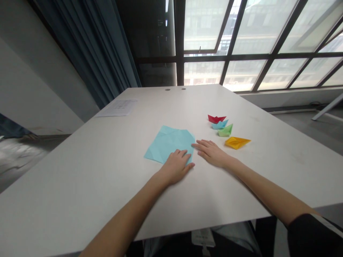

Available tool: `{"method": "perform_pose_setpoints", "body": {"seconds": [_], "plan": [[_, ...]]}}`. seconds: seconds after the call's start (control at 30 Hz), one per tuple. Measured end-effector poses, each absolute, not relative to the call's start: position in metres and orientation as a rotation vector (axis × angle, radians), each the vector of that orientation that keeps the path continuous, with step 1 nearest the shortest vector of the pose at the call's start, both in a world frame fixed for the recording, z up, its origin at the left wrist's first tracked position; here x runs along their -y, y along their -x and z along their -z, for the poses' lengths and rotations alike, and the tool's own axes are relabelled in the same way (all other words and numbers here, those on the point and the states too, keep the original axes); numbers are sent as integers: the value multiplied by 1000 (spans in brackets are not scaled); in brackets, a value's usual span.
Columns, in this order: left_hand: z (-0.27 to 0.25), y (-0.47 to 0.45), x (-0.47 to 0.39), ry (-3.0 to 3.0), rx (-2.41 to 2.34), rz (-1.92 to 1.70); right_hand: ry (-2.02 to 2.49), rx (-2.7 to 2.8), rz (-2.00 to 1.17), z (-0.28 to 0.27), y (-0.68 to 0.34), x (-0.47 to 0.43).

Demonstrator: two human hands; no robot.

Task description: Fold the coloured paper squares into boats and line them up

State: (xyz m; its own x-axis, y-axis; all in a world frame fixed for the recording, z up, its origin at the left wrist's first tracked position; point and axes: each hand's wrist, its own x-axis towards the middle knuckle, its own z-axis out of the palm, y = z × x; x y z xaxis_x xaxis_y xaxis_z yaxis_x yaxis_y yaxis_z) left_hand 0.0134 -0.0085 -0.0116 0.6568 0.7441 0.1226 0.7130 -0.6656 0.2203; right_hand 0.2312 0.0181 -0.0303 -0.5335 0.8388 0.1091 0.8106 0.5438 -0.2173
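Observation:
A light blue sheet of paper with crease lines lies on the white table, its upper right corner turned over. My left hand rests on the sheet's near right part, fingers spread. Beside the right edge of the paper, my right hand lies flat with its fingers stretched out, the tip of one finger touching that edge. To the right of the hands stand folded paper boats: a red boat, a blue boat, a green boat and, nearest, a yellow boat.
The white table stretches far ahead. A printed sheet lies at its far left. Two round cable holes show near the far edge. Beyond are a blue curtain and framed windows. A badge hangs below the near edge.

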Motion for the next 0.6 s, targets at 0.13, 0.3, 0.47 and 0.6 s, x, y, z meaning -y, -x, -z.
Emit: {"method": "perform_pose_setpoints", "body": {"seconds": [0.13,0.3,0.47,0.6], "plan": [[9,-10,5,-2690,-1054,-349,1375,2528,-209,30,-230,-19],[9,12,-17,-2635,-1316,-455,1381,2430,-192,32,-235,-22],[19,40,-39,-2512,-1851,-544,1399,2351,-207,36,-247,-29],[29,56,-50,-2380,-2020,-419,1419,2296,-318,36,-251,-33]]}}
